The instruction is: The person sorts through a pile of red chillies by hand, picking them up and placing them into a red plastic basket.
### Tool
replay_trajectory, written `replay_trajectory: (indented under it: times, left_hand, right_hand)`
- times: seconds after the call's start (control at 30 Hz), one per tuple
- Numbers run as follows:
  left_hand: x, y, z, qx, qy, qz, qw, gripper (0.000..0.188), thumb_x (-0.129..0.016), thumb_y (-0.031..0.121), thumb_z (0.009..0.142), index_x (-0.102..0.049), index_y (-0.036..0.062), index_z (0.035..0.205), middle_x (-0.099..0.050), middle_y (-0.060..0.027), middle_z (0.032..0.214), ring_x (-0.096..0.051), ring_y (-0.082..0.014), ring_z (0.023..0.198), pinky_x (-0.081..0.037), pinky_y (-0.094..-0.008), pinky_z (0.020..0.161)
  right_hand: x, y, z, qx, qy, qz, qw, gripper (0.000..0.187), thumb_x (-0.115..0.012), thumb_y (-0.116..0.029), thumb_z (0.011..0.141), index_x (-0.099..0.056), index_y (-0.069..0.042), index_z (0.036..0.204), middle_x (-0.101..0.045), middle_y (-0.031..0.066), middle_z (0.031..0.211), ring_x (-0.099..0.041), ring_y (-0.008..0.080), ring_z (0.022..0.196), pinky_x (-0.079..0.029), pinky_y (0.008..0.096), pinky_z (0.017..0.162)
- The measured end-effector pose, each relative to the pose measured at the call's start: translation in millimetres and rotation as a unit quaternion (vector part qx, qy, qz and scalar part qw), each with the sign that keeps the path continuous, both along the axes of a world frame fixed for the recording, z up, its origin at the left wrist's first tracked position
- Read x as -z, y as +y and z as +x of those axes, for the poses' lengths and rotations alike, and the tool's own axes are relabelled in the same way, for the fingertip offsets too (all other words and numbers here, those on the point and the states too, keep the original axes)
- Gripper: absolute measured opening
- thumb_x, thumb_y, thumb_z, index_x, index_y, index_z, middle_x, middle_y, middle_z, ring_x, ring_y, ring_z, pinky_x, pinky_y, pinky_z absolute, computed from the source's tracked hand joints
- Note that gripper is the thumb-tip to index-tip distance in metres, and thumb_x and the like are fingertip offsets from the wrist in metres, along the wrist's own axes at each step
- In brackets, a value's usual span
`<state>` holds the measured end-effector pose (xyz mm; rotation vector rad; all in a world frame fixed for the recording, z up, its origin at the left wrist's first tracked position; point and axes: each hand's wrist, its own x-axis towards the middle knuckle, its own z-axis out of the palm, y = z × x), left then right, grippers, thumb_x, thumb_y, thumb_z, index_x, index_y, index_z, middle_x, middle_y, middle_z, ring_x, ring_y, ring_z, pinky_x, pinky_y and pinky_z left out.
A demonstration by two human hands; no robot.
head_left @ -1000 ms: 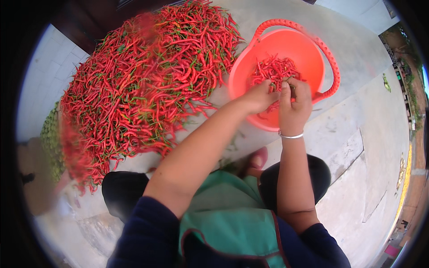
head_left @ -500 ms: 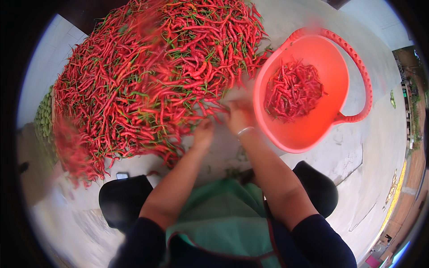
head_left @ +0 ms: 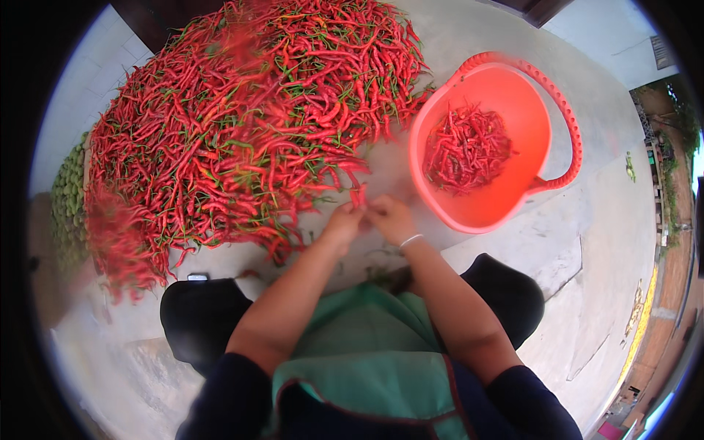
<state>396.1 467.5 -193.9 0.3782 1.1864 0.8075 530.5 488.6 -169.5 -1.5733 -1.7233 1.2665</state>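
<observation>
My left hand is closed around a few red chili peppers, whose red bodies stick up past its fingers. Right against it, my right hand is closed in a pinch at the lower end of those peppers; what sits between its fingertips is too small and blurred to make out. A big heap of red chili peppers with green stems spreads ahead and to the left. To the right stands a red plastic basket with a looped handle, holding a small pile of chili peppers.
Both knees flank a green apron. On the floor, a phone-like flat object lies near the left knee. Pale green produce is piled beyond the heap's left edge. Green scraps lie right of the basket.
My hands have drawn back from the heap's edge and come together, with chili peppers now upright in the left one. The basket and heap appear shifted slightly left in view.
</observation>
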Motion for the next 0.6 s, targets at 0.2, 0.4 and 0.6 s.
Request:
replay_trajectory:
  times: [0.2,0.4,0.6]
  left_hand:
    - [-55.8,-28.4,-5.1,0.003,-0.013,0.023,1.000,0.014,-0.045,0.019,0.092,-0.050,0.0077,0.099,-0.057,-0.0047,0.085,-0.057,-0.0164,0.080,-0.049,-0.0367,0.075]
    - [-102.8,-63.7,-27.0,0.068,0.458,0.369,0.806,0.020,-0.043,0.021,0.091,-0.047,0.0028,0.098,-0.054,-0.0114,0.077,-0.057,-0.0191,0.069,-0.046,-0.0356,0.065]
    - [-133.0,-78.7,-57.4,0.040,0.311,0.201,0.928,0.022,-0.044,0.016,0.089,-0.047,0.0019,0.106,-0.056,-0.0173,0.081,-0.054,-0.0395,0.076,-0.044,-0.0439,0.068]
  right_hand:
    - [-48.4,-26.9,4.1,0.026,-0.053,0.146,0.987,0.015,-0.063,-0.010,0.072,-0.062,-0.004,0.085,-0.064,0.0129,0.077,-0.063,0.0245,0.068,-0.050,0.0331,0.063]
    - [-110.4,-23.1,13.5,0.043,-0.051,0.291,0.954,0.011,-0.063,-0.009,0.072,-0.064,-0.005,0.082,-0.063,0.0118,0.074,-0.062,0.0243,0.065,-0.049,0.0329,0.060]
    - [-126.5,-24.5,21.2,0.119,0.014,0.205,0.971,0.009,-0.064,-0.009,0.074,-0.064,-0.004,0.081,-0.063,0.0110,0.071,-0.062,0.0182,0.062,-0.048,0.0288,0.058]
